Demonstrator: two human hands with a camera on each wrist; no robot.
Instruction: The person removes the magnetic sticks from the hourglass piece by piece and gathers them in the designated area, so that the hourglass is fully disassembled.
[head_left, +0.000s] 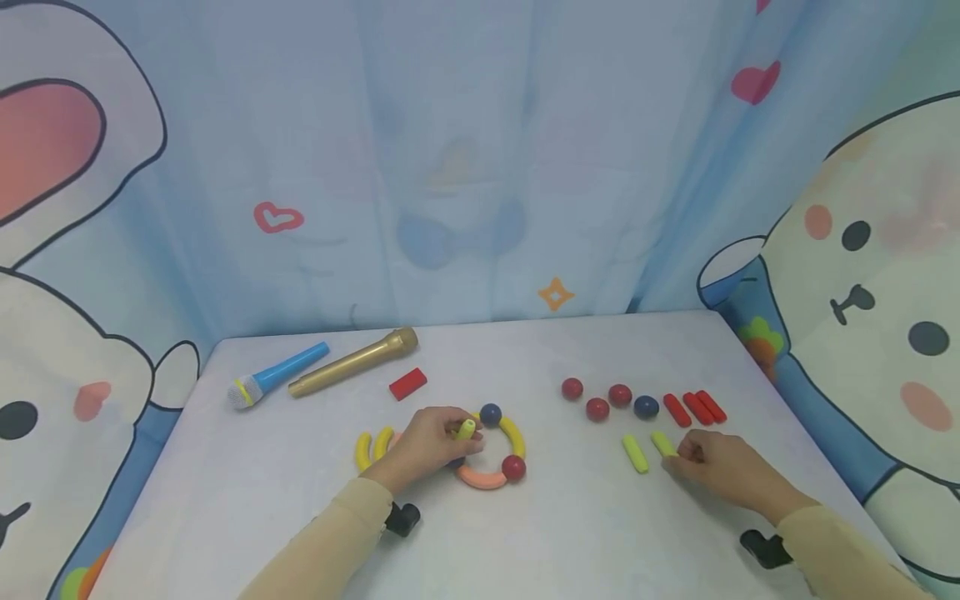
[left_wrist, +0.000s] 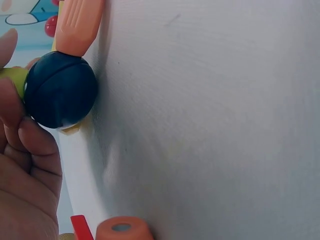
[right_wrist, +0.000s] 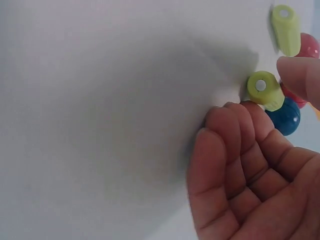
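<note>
My left hand (head_left: 429,446) pinches a yellow-green magnetic rod (head_left: 467,429), seen upright over the left side of a ring of magnetic pieces. That ring joins yellow curved rods (head_left: 513,437), a salmon curved rod (head_left: 482,479), a red ball (head_left: 513,468) and blue balls. In the left wrist view, the rod's end meets a dark blue ball (left_wrist: 61,90) at my fingertips. My right hand (head_left: 723,468) is at another yellow-green rod (head_left: 663,443), its thumb and fingertips on either side of it. A second yellow-green rod (head_left: 635,453) lies just left of that one.
Red balls (head_left: 597,409), a blue ball (head_left: 646,407) and short red rods (head_left: 698,408) lie behind my right hand. Loose yellow curved rods (head_left: 363,451) sit left of the ring. Behind are a red piece (head_left: 407,384), a gold microphone (head_left: 352,362) and a blue microphone (head_left: 277,375).
</note>
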